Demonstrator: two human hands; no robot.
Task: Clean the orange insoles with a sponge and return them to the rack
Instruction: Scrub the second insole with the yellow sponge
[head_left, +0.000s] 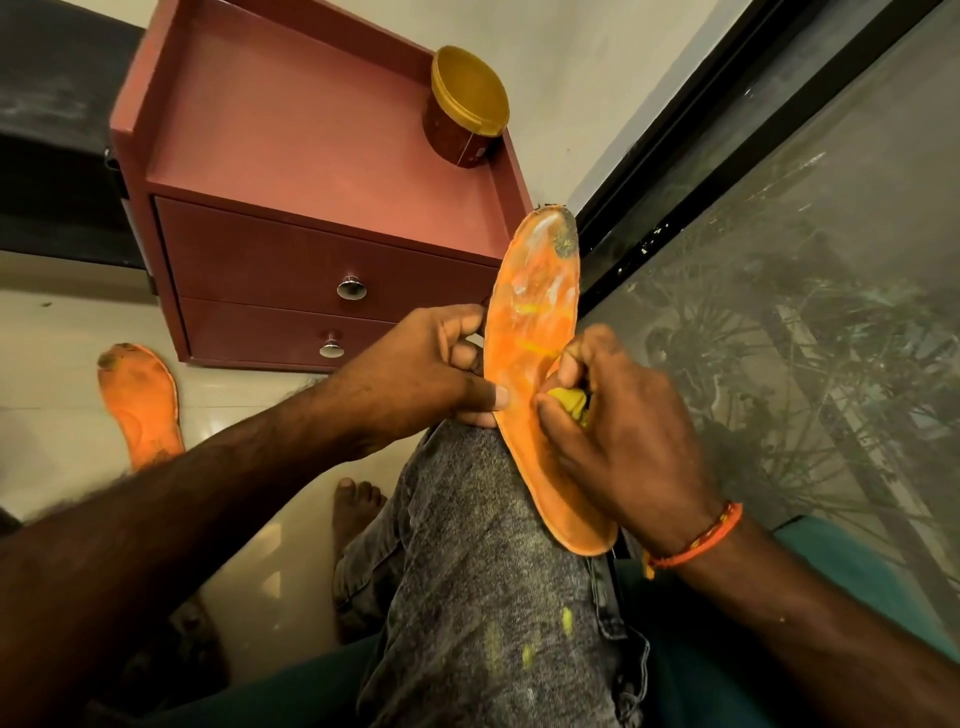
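Two insoles: one held over the knee, one lying on the floor
Window (810, 291): dark-framed pane filling the right side, foliage behind it; frame edge runs diagonally just beside the held insole's toe
Floor (62, 322): pale glossy tiles, open stretch at left between the cabinet base and the left forearm
Cabinet (322, 171): reddish-brown, raised rim on three sides of its top, two drawers with round metal knobs, standing on the floor against the pale wall; front right corner close to the held insole's toe end
Leg (478, 571): grey speckled jeans with yellow-green spots, knee raised under the hands; bare foot (356, 514) flat on the tiles beside it
Held insole (530, 332): orange, wet and streaked white, dark grime at the toe; tilted up on its edge, heel end down by the right wrist, toe end up near the window frame
Floor insole (140, 400): orange, dirty at the toe, flat on the tiles left of the cabinet, well apart from the hands
Left hand (431, 369): fingers curled round the held insole's left edge, thumb on its face
Right hand (618, 431): fingers bunched round a yellow sponge (566, 402), pressing it on the insole's middle; orange thread band at the wrist
Jar (465, 106): gold lid, dark red body, at the back right corner of the cabinet top, against the rim
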